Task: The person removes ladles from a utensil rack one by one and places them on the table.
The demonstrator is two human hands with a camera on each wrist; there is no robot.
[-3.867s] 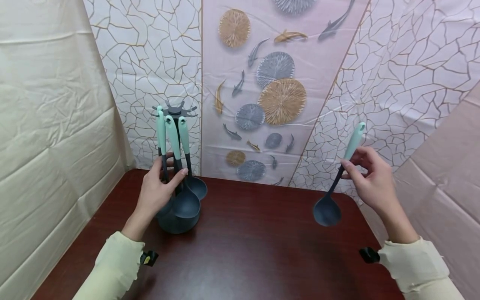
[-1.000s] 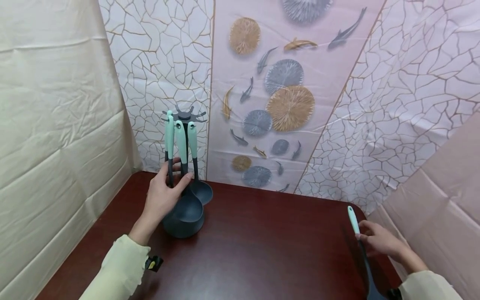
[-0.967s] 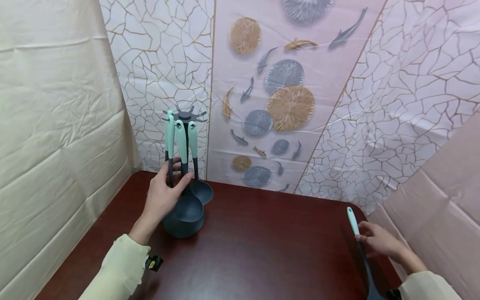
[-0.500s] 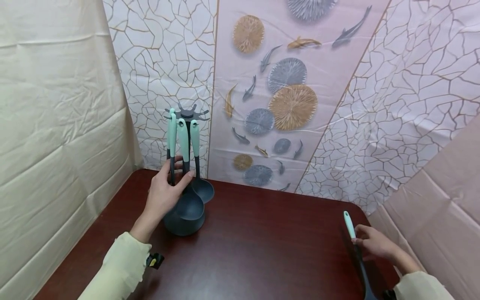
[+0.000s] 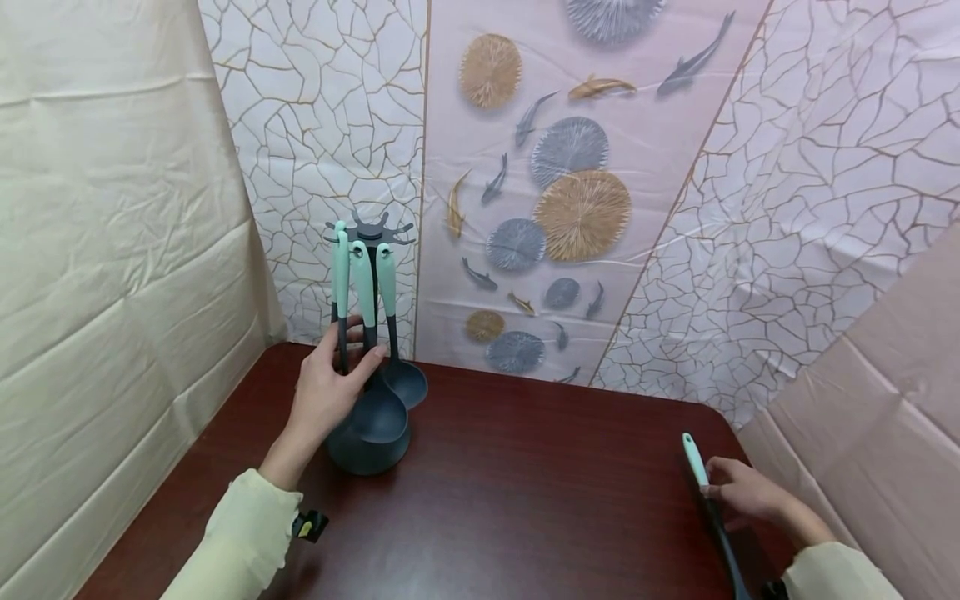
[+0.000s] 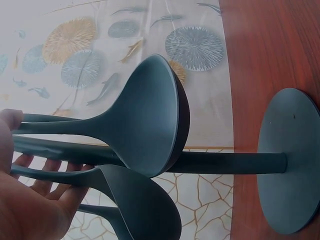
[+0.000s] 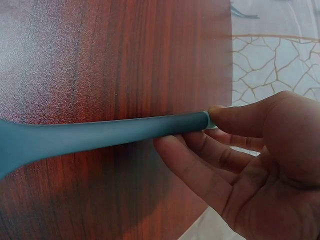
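My left hand [image 5: 318, 392] holds the dark post of a utensil stand [image 5: 370, 232], its fingers curled around behind the post among the hanging shafts. Several dark ladles with mint-green handles [image 5: 363, 283] hang from the stand's hooked top. In the left wrist view, a deep ladle [image 6: 147, 110] hangs in front of the post, above the round base [image 6: 287, 195]. On the right, my right hand [image 5: 750, 492] pinches another ladle [image 7: 110, 137] between thumb and fingers where the mint handle meets the dark shaft. Its bowl runs out of the right wrist view.
A dark red-brown table [image 5: 540, 483] lies beneath both hands. Patterned cloth [image 5: 525, 333] hangs at its back edge, and pale cloth covers the left side [image 5: 127, 275] and right side [image 5: 862, 417].
Since the earliest frame, my right hand has lowered the ladle from upright in the air to close over the table's right side. Lately it drifts slightly left and down. My left hand keeps its hold.
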